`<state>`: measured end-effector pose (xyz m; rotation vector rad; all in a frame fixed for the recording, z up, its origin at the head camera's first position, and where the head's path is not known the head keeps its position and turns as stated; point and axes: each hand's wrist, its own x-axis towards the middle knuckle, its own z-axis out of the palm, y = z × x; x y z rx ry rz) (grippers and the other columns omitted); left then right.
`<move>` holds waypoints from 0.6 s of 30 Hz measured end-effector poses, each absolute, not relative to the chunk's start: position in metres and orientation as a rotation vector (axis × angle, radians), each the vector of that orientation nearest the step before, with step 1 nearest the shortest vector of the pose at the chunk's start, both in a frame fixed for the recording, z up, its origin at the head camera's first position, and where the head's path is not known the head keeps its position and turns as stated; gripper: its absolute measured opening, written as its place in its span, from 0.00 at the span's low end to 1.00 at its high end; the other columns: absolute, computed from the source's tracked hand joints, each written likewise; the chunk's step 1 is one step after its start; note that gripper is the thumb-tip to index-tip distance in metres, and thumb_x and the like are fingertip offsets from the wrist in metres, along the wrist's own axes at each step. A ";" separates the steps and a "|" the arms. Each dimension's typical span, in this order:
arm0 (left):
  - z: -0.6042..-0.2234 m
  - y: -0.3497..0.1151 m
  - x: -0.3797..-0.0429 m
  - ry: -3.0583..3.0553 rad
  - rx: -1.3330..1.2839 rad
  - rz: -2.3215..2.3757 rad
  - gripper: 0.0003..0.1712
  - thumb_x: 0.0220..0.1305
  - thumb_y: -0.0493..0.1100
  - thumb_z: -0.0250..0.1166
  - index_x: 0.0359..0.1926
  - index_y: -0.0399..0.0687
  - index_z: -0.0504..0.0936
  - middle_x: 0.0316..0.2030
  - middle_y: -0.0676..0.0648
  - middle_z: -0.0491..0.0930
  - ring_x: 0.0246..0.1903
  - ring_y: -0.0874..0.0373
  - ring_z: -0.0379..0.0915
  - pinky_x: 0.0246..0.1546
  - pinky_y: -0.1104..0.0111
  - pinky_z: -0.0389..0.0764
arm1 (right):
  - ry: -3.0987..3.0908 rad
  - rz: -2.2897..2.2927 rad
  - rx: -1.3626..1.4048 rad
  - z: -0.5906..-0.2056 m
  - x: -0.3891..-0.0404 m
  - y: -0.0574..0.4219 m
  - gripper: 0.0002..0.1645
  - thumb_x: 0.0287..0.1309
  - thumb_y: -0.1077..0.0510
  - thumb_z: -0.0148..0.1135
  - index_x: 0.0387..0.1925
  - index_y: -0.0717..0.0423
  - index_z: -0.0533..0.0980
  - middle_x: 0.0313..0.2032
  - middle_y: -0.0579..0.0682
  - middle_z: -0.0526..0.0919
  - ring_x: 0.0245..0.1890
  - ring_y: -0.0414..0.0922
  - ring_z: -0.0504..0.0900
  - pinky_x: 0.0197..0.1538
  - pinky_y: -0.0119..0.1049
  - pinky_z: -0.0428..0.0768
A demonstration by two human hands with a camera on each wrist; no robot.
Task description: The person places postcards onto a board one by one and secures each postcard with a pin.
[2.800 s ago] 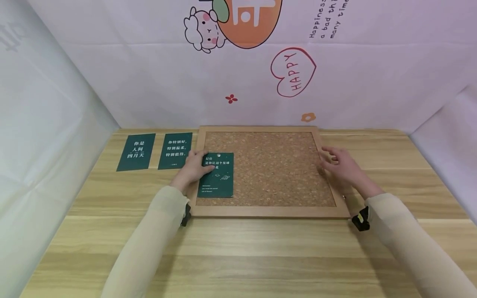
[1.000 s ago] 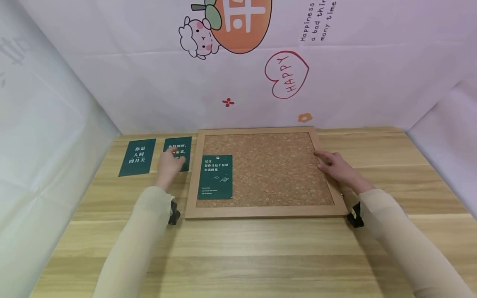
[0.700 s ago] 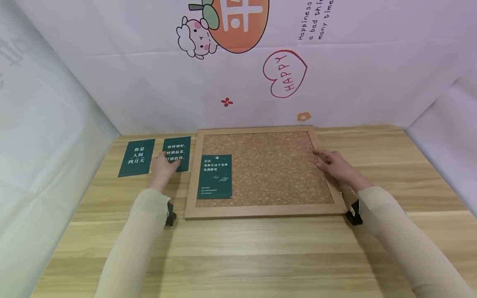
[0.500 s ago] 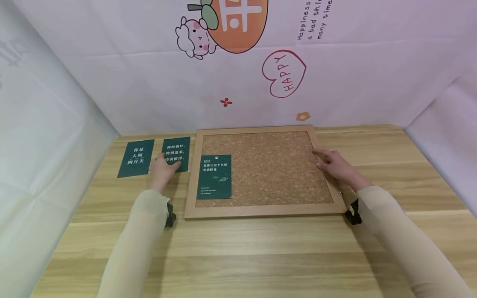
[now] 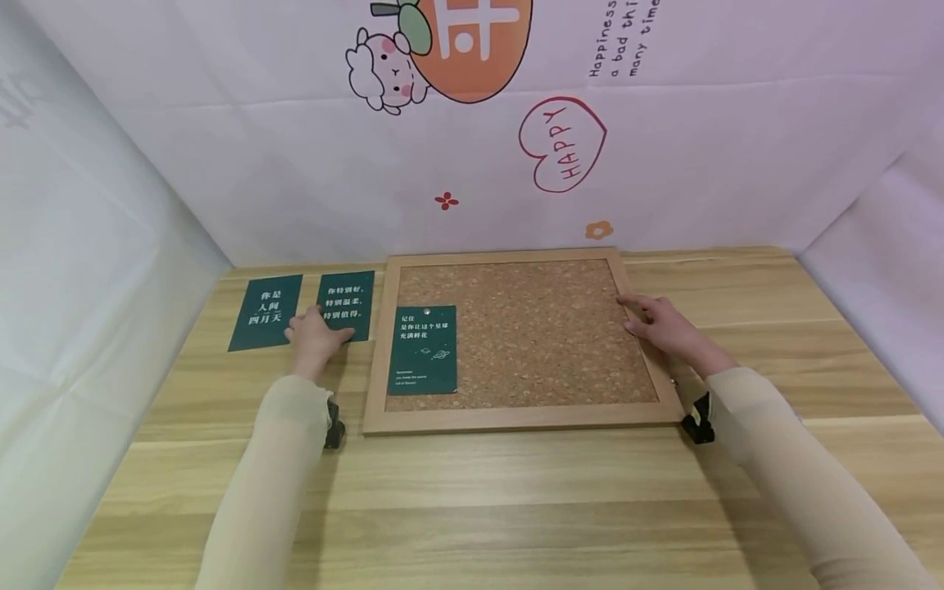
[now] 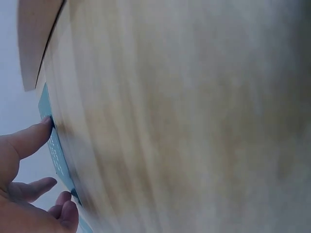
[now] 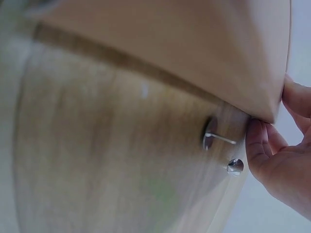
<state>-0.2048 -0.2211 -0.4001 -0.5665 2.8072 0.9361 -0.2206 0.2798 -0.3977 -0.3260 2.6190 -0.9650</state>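
A wood-framed corkboard (image 5: 546,336) lies flat on the wooden table, with a dark green text card (image 5: 423,369) pinned by a small thumbtack to its left side. My right hand (image 5: 667,328) grips the board's right frame edge, its fingertips at the frame's side in the right wrist view. My left hand (image 5: 313,336) spans the lower part of a second green card (image 5: 347,287) lying on the table left of the board. In the left wrist view its thumb (image 6: 34,138) touches that card's near edge, and the other fingertips are at its left side. A third green card (image 5: 265,315) lies farther left.
Two thumbtacks lie by the board's right edge: one tack (image 7: 209,136) shows its pin, another tack (image 7: 235,167) is shiny. A white printed backdrop (image 5: 479,147) rises behind the table (image 5: 472,500), with white sheets at both sides.
The left hand has moved left from the pinned card to the second card, then drawn back toward its lower edge. The right hand has closed in on the board's frame and stays there.
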 end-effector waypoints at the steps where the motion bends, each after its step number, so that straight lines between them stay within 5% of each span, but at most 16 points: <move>1: -0.400 -0.221 -0.205 2.814 -0.566 0.925 0.46 0.63 0.46 0.63 0.71 0.29 0.50 0.66 0.21 0.51 0.63 0.31 0.47 0.63 0.45 0.57 | 2.618 -0.968 -0.326 -0.397 -0.220 0.279 0.33 0.70 0.61 0.49 0.70 0.68 0.53 0.67 0.81 0.46 0.66 0.74 0.53 0.60 0.63 0.62; 7: -0.400 -0.222 -0.207 2.816 -0.596 0.933 0.46 0.61 0.46 0.65 0.72 0.33 0.53 0.65 0.22 0.51 0.61 0.32 0.47 0.61 0.45 0.59 | 2.624 -0.968 -0.316 -0.396 -0.219 0.278 0.33 0.70 0.60 0.49 0.70 0.69 0.53 0.65 0.80 0.49 0.59 0.63 0.61 0.53 0.55 0.64; 13: -0.400 -0.223 -0.206 2.794 -0.622 1.061 0.46 0.60 0.42 0.67 0.72 0.36 0.52 0.66 0.24 0.45 0.66 0.30 0.44 0.64 0.44 0.59 | 2.613 -0.972 -0.306 -0.395 -0.218 0.277 0.33 0.70 0.60 0.48 0.70 0.68 0.53 0.66 0.81 0.47 0.65 0.70 0.56 0.56 0.57 0.64; 18: -0.399 -0.222 -0.205 2.822 -0.634 1.120 0.45 0.57 0.39 0.69 0.71 0.37 0.56 0.66 0.27 0.45 0.67 0.33 0.43 0.66 0.46 0.56 | 2.617 -0.966 -0.307 -0.395 -0.219 0.277 0.33 0.70 0.61 0.48 0.71 0.68 0.53 0.65 0.80 0.51 0.60 0.64 0.62 0.52 0.53 0.65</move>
